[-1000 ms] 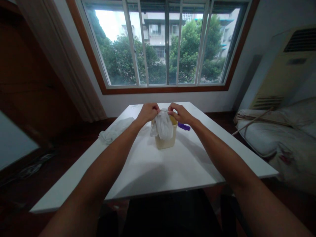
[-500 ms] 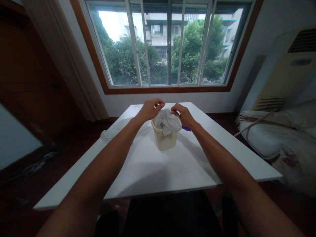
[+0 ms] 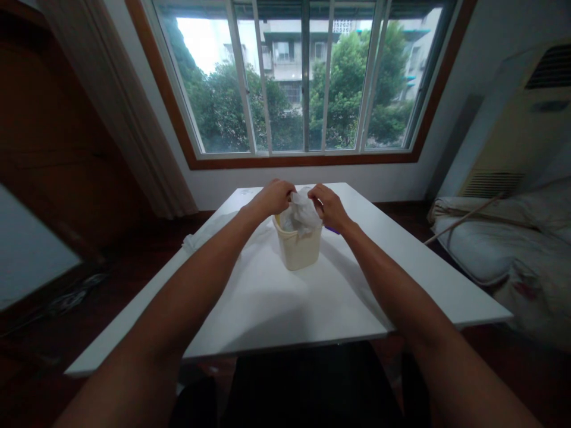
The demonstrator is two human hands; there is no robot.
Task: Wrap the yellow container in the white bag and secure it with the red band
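Observation:
A small cream-coloured bin point(image 3: 300, 252) stands upright on the white table. A thin white plastic bag point(image 3: 304, 215) bunches up out of its mouth, partly inside the rim. My left hand point(image 3: 281, 196) is closed on the bag's upper left edge, fingers pinched. On the other side my right hand point(image 3: 329, 205) pinches the bag's upper right edge. Behind my right wrist a bit of a purple thing point(image 3: 332, 229) shows; its kind is hidden. Another whitish plastic bag point(image 3: 209, 229) lies flat on the table beyond my left forearm.
The white table point(image 3: 285, 321) reaches from my lap toward a wall with a wide window point(image 3: 306, 89). On the right are a wrapped, bulky pile point(image 3: 486, 238) with a stick across it and a tall air conditioner point(image 3: 495, 142). A curtain point(image 3: 120, 113) hangs at the left.
My left hand has closed on the bag's edge. The bag's front flap, which hung over the bin's front rim, is now lifted up between both hands.

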